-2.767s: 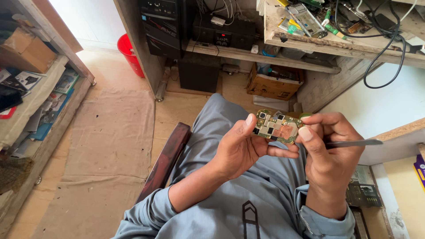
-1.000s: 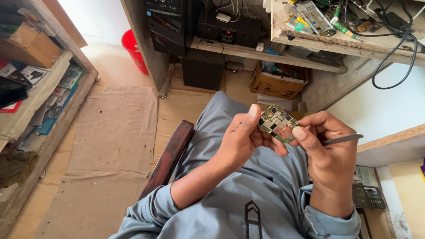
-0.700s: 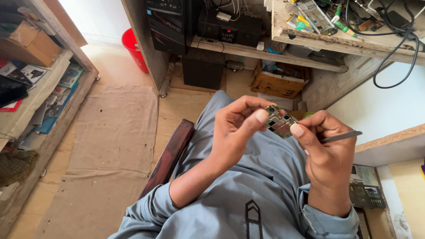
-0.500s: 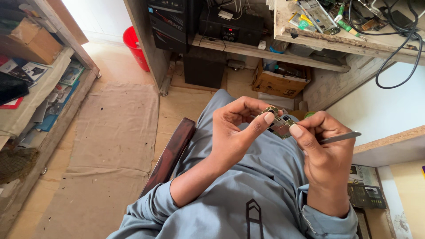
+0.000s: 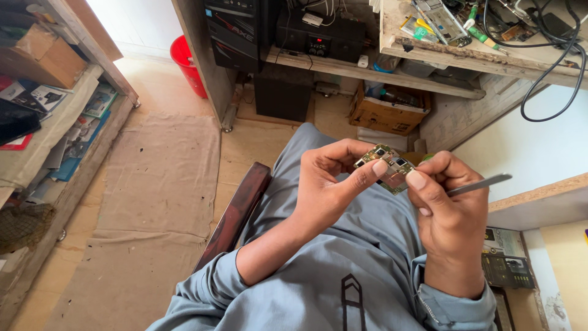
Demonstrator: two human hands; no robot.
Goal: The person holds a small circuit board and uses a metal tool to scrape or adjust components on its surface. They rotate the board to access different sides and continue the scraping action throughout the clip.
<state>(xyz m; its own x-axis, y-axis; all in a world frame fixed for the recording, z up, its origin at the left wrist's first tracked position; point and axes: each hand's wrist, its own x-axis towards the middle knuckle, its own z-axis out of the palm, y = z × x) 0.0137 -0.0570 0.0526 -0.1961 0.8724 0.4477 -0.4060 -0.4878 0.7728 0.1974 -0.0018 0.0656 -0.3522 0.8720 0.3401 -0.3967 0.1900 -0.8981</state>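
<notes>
Seated person, view straight down onto the lap; grey-blue sleeves and tunic fill the lower frame. Left hand (image 5: 331,184) raised over the lap, fingers curled in, closed on a small circuit board (image 5: 387,167): forefinger laid across the board's upper face, thumb apparently beneath it, remaining fingers folded behind. The board is green and gold with small metal cans and dark chips, tilted, held in the air between the two hands, resting on no surface. Right hand (image 5: 450,211) closes on the board's right edge with the thumb tip against it; the same hand also pinches a slim metal tool (image 5: 479,184), its free end pointing right toward the edge of the pale chipboard bench (image 5: 539,199); the working end is hidden behind the fingers, so contact with the board cannot be told. Dark wooden chair edge (image 5: 236,211) shows just left of the lap. Beyond the knees, a cardboard box (image 5: 389,110) sits under a shelf; a red bucket (image 5: 188,64) stands near the far wall; worn cloth (image 5: 156,184) covers the floor at left.
</notes>
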